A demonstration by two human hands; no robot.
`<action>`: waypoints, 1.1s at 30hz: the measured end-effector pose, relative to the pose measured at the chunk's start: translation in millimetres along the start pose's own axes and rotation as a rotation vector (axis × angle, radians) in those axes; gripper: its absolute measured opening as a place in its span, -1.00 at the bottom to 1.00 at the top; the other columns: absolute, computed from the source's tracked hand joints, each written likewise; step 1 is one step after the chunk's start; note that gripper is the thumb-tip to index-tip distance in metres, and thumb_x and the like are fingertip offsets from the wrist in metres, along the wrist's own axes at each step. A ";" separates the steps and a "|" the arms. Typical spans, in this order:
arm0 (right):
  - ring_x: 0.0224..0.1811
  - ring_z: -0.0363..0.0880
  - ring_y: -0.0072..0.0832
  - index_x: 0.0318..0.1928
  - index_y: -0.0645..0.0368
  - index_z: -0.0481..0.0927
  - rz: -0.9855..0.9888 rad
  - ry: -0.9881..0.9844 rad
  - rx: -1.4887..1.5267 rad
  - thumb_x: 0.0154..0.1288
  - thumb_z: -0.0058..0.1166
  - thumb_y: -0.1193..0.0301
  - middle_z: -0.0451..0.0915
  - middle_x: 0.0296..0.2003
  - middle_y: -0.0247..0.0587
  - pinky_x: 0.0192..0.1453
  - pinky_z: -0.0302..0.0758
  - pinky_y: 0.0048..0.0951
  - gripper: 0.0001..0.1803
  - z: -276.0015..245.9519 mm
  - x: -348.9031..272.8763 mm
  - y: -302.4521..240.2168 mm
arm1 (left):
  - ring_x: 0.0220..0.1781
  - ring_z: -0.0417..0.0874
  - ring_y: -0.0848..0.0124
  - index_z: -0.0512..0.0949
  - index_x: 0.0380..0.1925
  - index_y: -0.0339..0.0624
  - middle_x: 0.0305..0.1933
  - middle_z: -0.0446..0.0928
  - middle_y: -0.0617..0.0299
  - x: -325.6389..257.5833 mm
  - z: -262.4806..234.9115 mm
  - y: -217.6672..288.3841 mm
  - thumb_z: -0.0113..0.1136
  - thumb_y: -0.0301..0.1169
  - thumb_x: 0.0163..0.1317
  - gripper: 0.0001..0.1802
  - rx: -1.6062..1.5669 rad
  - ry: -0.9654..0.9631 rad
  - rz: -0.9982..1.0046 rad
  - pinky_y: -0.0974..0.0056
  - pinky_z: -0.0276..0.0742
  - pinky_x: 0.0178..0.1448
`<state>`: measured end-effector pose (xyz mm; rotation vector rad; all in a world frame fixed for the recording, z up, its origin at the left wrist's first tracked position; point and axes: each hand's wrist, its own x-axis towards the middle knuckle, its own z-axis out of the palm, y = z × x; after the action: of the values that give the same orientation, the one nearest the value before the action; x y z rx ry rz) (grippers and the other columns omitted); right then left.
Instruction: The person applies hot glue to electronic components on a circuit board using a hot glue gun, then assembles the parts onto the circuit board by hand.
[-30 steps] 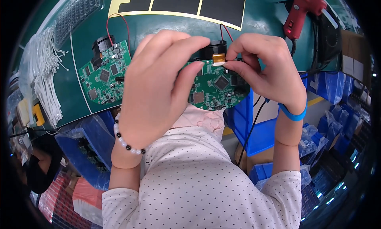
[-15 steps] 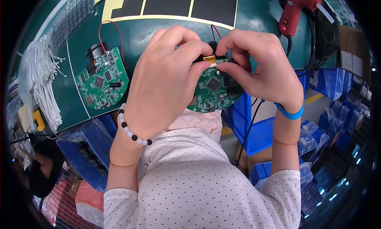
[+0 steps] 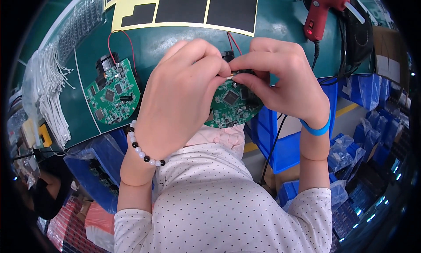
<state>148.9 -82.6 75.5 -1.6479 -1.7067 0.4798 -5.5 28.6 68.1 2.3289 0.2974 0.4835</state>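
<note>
Over a green work mat (image 3: 175,46), the left hand (image 3: 175,99) and right hand (image 3: 280,77) both pinch a round green board (image 3: 232,106), so small, slow, careful finger moves seem best

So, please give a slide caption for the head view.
Left hand and right hand pinch a small part on a round green circuit board.

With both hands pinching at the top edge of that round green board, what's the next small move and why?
Probably press the small part gently down onto the round green circuit board. The left hand and right hand meet fingertip to fingertip right at the board's top edge, beside the red and black wires. Whether the part is fully seated is hidden by the fingers.
</note>
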 end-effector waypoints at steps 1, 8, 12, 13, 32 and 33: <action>-0.55 0.45 -0.20 -0.47 0.24 0.59 0.010 -0.004 0.004 -0.21 0.23 0.63 0.42 -0.62 -0.16 -0.49 0.37 -0.28 -0.83 0.4 -0.4 0.6 | -0.30 0.50 0.24 0.52 -0.48 -0.27 -0.35 0.48 0.19 -0.8 -0.6 -1.5 0.23 -0.60 -0.10 -0.87 -0.001 -0.001 0.001 0.28 0.43 -0.27; -0.56 0.44 -0.21 -0.52 0.26 0.59 -0.027 0.036 -0.009 -0.23 0.24 0.64 0.39 -0.63 -0.16 -0.52 0.34 -0.27 -0.85 0.8 -0.3 -1.6 | -0.36 0.48 0.31 0.57 -0.46 -0.26 -0.37 0.49 0.25 -7.5 -8.4 6.1 0.23 -0.62 -0.12 -0.85 0.060 -0.082 0.015 0.31 0.42 -0.32; -0.57 0.43 -0.21 -0.50 0.26 0.59 0.001 0.037 0.002 -0.23 0.25 0.64 0.40 -0.62 -0.15 -0.52 0.34 -0.27 -0.83 0.9 -1.9 -1.6 | -0.38 0.45 0.33 0.59 -0.42 -0.24 -0.36 0.46 0.28 -9.7 -8.1 5.8 0.24 -0.60 -0.12 -0.82 0.087 -0.093 0.010 0.31 0.42 -0.29; -0.58 0.42 -0.21 -0.48 0.26 0.59 0.009 0.040 0.011 -0.22 0.25 0.63 0.40 -0.61 -0.15 -0.52 0.34 -0.26 -0.83 0.7 -2.3 -1.7 | -0.38 0.45 0.33 0.59 -0.42 -0.24 -0.36 0.46 0.28 -9.4 -8.6 5.9 0.24 -0.60 -0.12 -0.82 0.086 -0.092 0.011 0.31 0.42 -0.29; -0.55 0.36 -0.49 -0.46 0.24 0.53 -0.151 0.282 -0.166 -0.28 0.14 0.45 0.37 -0.53 -0.31 -0.41 0.26 -0.46 -0.76 51.3 -25.2 -46.7 | -0.41 0.45 0.39 0.63 -0.34 -0.24 -0.31 0.45 0.22 -9.7 -12.9 -2.3 0.21 -0.64 -0.13 -0.74 -0.036 -0.119 0.017 0.36 0.43 -0.33; -0.55 0.36 -0.49 -0.45 0.23 0.53 -0.122 0.260 -0.149 -0.27 0.15 0.45 0.37 -0.53 -0.31 -0.42 0.25 -0.46 -0.76 49.8 -25.1 -48.5 | -0.41 0.45 0.39 0.63 -0.34 -0.23 -0.31 0.45 0.22 -10.2 -13.1 -2.5 0.21 -0.65 -0.14 -0.73 -0.033 -0.121 0.014 0.36 0.43 -0.32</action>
<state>78.0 -102.7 69.5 -1.6174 -1.6660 0.0765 -20.4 34.8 72.4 2.3179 0.2135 0.3495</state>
